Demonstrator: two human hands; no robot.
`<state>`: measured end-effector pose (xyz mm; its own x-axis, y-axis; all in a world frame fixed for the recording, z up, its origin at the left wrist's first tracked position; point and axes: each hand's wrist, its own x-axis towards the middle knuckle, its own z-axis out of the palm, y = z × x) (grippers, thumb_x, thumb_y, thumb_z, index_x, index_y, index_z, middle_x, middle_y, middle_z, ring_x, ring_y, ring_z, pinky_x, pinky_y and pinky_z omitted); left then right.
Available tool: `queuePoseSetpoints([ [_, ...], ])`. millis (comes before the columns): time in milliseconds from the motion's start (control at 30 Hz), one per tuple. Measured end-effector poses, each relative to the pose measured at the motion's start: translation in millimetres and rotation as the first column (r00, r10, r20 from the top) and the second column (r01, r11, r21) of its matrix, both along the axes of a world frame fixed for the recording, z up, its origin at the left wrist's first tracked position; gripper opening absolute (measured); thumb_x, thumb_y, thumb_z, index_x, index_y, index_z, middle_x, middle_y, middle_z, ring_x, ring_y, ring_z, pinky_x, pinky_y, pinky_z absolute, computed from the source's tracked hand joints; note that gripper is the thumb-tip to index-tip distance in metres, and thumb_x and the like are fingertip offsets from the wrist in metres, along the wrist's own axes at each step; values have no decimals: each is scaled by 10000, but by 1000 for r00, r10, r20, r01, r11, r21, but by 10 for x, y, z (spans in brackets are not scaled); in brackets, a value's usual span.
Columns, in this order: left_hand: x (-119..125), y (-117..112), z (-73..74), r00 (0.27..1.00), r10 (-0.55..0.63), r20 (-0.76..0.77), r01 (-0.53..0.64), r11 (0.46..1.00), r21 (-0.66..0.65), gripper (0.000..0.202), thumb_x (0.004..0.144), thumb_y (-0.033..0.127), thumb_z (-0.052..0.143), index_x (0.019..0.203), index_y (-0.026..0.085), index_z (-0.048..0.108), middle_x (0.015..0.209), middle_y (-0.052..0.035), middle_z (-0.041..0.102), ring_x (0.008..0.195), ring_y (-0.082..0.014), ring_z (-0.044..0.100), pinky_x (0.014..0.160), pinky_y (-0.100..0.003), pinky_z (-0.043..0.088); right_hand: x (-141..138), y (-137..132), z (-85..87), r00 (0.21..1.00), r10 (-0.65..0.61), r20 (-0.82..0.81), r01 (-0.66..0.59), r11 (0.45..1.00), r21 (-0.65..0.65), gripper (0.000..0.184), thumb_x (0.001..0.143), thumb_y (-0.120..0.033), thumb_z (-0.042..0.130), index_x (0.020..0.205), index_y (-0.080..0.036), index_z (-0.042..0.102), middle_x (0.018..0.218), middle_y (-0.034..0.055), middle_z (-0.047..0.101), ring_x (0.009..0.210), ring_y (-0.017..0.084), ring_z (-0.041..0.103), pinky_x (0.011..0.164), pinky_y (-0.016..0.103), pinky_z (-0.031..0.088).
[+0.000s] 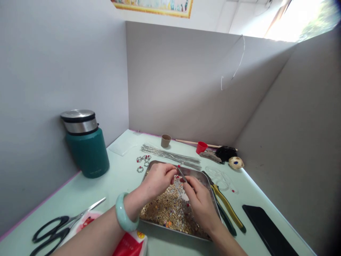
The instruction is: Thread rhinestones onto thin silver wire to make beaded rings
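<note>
Over the metal tray [170, 224] of gold and coloured beads [167, 202], my two hands are close together. My left hand [160, 177], with a pale green bangle [123, 213] on its wrist, is closed in a pinch on something too small to make out. Right beside its fingertips shows a red bead [178, 166]. My right hand [199, 201] is closed around a thin grey metal tool [182, 174], whose tip points up toward that bead. Several small beaded rings [140, 169] with red beads lie left of the tray.
Behind the tray lies a bundle of thin wires [170, 155], with a brown cup [165, 141] and a red cup [201, 147] beyond. Pliers [229, 206] and a black phone-like slab [269, 231] lie right. Scissors [61, 227] and a green flask [87, 153] stand left.
</note>
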<state>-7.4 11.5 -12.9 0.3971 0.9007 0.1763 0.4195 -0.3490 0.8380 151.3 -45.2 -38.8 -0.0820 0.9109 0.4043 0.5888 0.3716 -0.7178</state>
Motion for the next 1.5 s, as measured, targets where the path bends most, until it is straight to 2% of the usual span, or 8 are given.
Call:
queuePoseSetpoints([
  [233,19,22,13,974,-103,201,147,965,-219,271,830,342,434,706,162,593,565,16,534,371,-71,413,349,-190,348,-7,-4,23,1000,4,-17,-4,1000,5,263,922,-243,395,1083,-205,600,938,33,624,822,168,570,706,246,426],
  [433,9,19,-31,994,-53,94,68,984,-165,286,823,350,451,787,164,666,597,-2,588,372,-79,444,355,-201,337,-16,0,13,1000,7,-11,-7,1000,27,272,917,-224,390,1085,-195,602,974,50,631,827,173,582,728,260,444],
  [633,1,3,3,1000,0,7,0,1000,-16,270,817,311,465,660,181,643,546,11,574,423,-83,449,438,-212,326,-22,-17,-5,1000,21,10,-21,999,41,279,917,-194,384,1121,-199,575,1036,62,617,920,186,567,803,278,425],
  [867,18,-51,49,1000,3,7,-3,1000,27,279,837,298,440,639,180,597,540,17,551,449,-87,452,458,-213,330,-20,-5,-43,999,-2,32,0,997,77,265,913,-186,392,1106,-194,574,990,60,613,910,189,560,786,281,417],
  [1033,12,-24,24,990,-28,140,36,998,-52,211,835,322,459,832,182,617,592,8,562,495,-100,475,430,-199,351,-33,-5,-15,1000,0,30,-3,994,113,266,908,-179,396,1104,-201,575,968,54,607,900,191,556,774,284,416],
  [1167,15,10,18,975,-39,218,82,977,-195,214,818,337,476,853,168,603,568,13,527,472,-102,460,382,-193,367,-35,-21,6,999,25,25,-28,994,101,277,913,-176,389,1128,-208,560,997,58,598,920,192,547,792,292,414],
  [1367,16,29,47,951,5,309,81,961,-263,201,825,331,476,886,164,569,565,27,528,384,-72,417,362,-194,341,-21,-17,-8,1000,-9,27,7,996,88,244,905,-182,406,1083,-202,572,979,57,597,912,195,548,787,289,413],
  [1500,-7,13,86,875,12,484,192,909,-369,208,843,348,454,794,162,532,532,45,464,383,-64,361,380,-202,330,-16,-13,-11,999,-38,8,38,996,85,201,905,-206,407,1016,-191,574,928,57,589,882,195,551,770,287,417],
])
